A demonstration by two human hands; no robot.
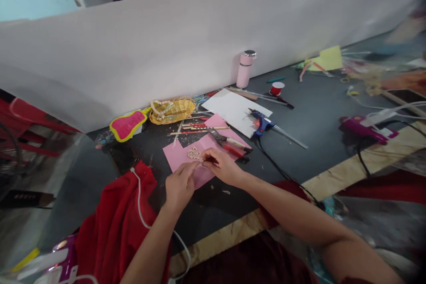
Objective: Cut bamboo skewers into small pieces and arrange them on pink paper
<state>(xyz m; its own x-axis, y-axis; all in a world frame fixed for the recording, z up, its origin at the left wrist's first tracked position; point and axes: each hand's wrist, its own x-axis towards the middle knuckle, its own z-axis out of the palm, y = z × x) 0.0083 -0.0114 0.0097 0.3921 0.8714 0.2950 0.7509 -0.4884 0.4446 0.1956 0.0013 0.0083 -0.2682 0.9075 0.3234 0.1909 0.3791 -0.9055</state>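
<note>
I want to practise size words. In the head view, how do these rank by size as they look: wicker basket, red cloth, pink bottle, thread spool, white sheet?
1. Red cloth
2. White sheet
3. Wicker basket
4. Pink bottle
5. Thread spool

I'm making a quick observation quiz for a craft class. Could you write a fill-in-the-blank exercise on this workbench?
1. The beads lie on ____ paper, close to the left hand and right hand.
2. The bottle by the partition stands ____.
3. The glue gun at the white sheet is mainly ____.
4. The cloth under the white cable is ____.

Missing words: pink; upright; blue; red
</note>
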